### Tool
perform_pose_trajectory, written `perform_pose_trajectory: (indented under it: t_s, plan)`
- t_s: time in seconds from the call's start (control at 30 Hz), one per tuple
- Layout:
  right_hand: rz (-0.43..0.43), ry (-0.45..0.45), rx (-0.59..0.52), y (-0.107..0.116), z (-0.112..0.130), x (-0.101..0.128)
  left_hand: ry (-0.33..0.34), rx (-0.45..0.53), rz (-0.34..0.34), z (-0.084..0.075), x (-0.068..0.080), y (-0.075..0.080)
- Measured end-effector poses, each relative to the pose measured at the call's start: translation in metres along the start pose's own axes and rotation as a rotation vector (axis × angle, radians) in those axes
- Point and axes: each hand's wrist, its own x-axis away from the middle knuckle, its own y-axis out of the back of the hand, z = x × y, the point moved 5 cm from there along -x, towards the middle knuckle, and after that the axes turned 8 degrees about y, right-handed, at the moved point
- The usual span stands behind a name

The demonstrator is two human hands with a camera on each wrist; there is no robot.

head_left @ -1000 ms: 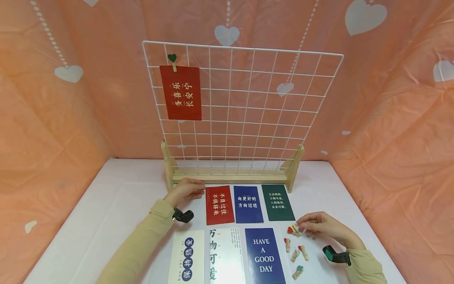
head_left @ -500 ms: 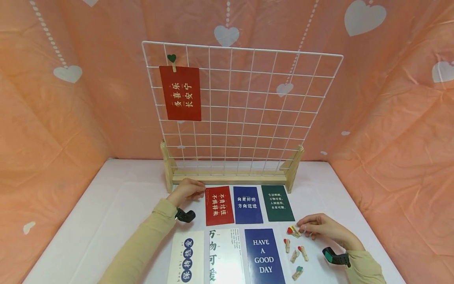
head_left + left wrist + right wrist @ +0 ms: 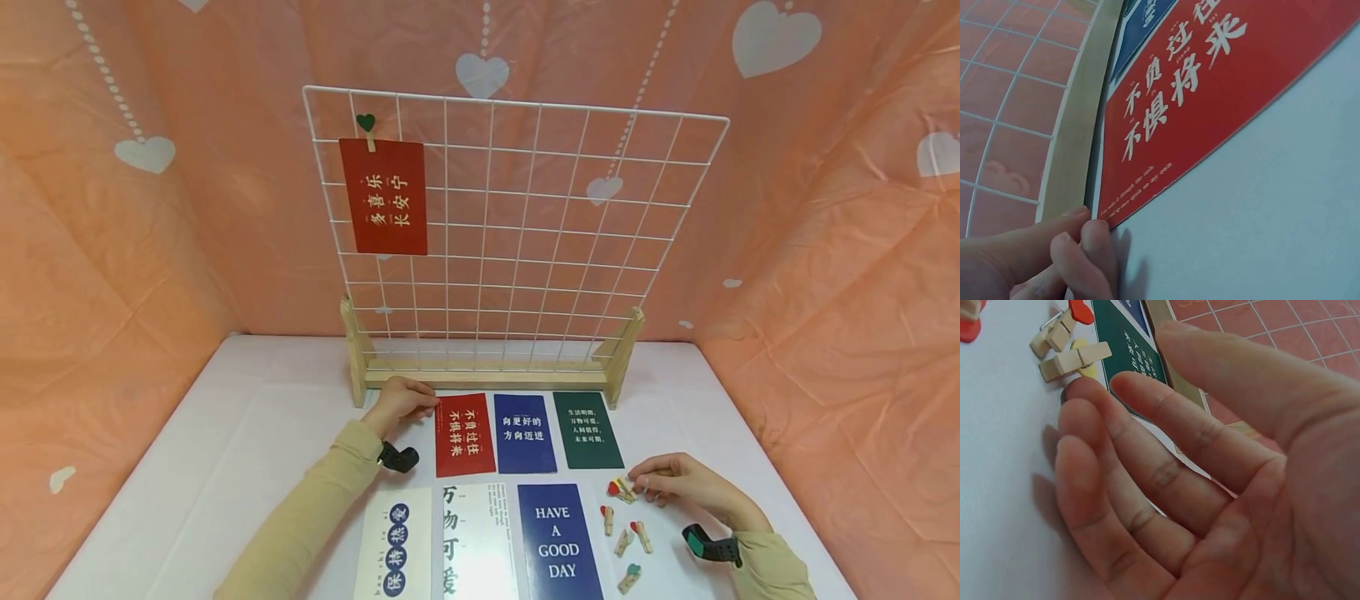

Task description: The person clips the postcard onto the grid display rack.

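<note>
In the head view my left hand [image 3: 401, 402] lies at the upper left corner of a red card [image 3: 465, 435] with white characters. The left wrist view has its fingertips right at the corner of this red card [image 3: 1210, 106], which lies flat on the table. My right hand [image 3: 690, 483] rests at the right, fingers loosely bent and nothing held. Seen from the right wrist, its fingertips are right beside a wooden clothespin [image 3: 1075, 360] with a yellow decoration. Another clothespin [image 3: 1057, 331] with a red heart lies just past that one.
A white wire grid [image 3: 510, 208] stands on a wooden base [image 3: 487, 379], with a red card [image 3: 386, 196] clipped at its upper left. Blue [image 3: 523, 433] and green cards [image 3: 588, 429] lie beside the red one, and more cards lie in front. Several heart clothespins [image 3: 607, 520] lie at right.
My left hand has shifted slightly to the right, and its fingertips now come up to the red card's corner. The right hand stays in place.
</note>
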Motion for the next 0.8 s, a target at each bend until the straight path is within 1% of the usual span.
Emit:
perform_pose_trajectory:
  t_s: [0.17, 0.33, 0.47, 0.63, 0.8]
  plan:
    - [0.003, -0.008, 0.000, -0.0011, -0.0006, -0.0001, -0.008, 0.034, -0.036, 0.0042, -0.0010, -0.0001]
    - [0.000, -0.011, -0.008, -0.0014, -0.0025, 0.0000, -0.035, 0.033, -0.080, 0.0074, -0.0017, -0.0007]
    - [0.000, -0.013, -0.006, -0.0011, -0.0047, -0.0003, -0.054, 0.011, -0.104, 0.0088, -0.0022, -0.0009]
    - [-0.008, -0.036, 0.002, 0.0007, -0.0065, 0.0000, -0.050, -0.020, -0.108, 0.0075, -0.0024, -0.0025]
    - [-0.016, -0.036, 0.022, 0.0026, -0.0058, -0.0018, -0.054, 0.001, -0.093, 0.0055, -0.0036, -0.0041]
